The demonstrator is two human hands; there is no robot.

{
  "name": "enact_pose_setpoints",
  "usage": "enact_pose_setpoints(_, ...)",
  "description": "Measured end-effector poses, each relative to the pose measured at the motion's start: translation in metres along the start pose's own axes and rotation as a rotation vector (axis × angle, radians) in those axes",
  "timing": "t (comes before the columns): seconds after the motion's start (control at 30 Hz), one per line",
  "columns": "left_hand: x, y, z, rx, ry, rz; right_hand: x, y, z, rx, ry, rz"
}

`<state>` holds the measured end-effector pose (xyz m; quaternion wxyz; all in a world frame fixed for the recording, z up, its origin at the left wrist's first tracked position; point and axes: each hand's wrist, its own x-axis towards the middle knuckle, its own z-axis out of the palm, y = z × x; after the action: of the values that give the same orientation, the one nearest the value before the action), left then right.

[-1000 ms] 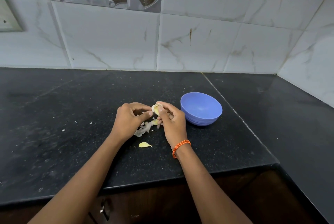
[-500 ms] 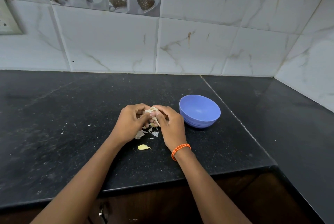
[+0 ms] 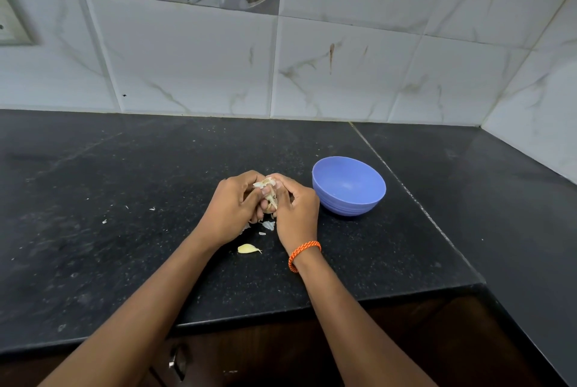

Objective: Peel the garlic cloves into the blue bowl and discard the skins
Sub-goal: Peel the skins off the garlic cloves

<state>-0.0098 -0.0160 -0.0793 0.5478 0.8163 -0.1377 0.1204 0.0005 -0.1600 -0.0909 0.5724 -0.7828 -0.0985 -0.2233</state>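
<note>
Left hand point(image 3: 229, 211) and right hand point(image 3: 295, 213) pinched papery garlic point(image 3: 268, 191) between them, mid-peel, beside blue bowl point(image 3: 349, 186). One clove point(image 3: 248, 249) lay on counter point(image 3: 125, 199). Next: likely free clove, drop into bowl.

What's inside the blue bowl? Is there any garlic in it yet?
The blue bowl looks empty: only its smooth blue inside shows. The near wall hides a little of the bottom. One peeled clove lies on the counter, outside the bowl.
</note>
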Motion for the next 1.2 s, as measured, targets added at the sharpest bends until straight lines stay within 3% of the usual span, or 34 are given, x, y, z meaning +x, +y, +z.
enact_pose_setpoints(0.23, 0.001, -0.001, -0.005, -0.053, -0.059, -0.003, 0.0, 0.006, -0.007, 0.017, -0.038, 0.031)
enact_pose_setpoints(0.37, 0.004, -0.005, -0.01, -0.086, 0.087, -0.041, 0.001, 0.007, -0.011, 0.003, 0.044, 0.09)
enact_pose_setpoints(0.57, 0.005, -0.006, -0.014, -0.224, 0.238, -0.086, -0.005, 0.004, -0.016, -0.216, -0.132, -0.006)
enact_pose_setpoints(0.67, 0.004, -0.008, -0.016, -0.249, 0.257, -0.109, -0.005, 0.004, -0.015, -0.241, -0.127, 0.039)
enact_pose_setpoints(0.77, 0.004, -0.007, -0.015, -0.256, 0.259, -0.108, -0.004, 0.0, -0.018, -0.164, -0.057, 0.054)
enact_pose_setpoints(0.93, 0.004, -0.003, -0.012, -0.25, 0.215, -0.075, -0.006, -0.012, -0.015, 0.131, -0.084, 0.127)
enact_pose_setpoints(1.2, -0.001, 0.002, -0.017, -0.17, 0.105, -0.048, 0.006, -0.007, -0.025, 0.087, 0.075, 0.055)
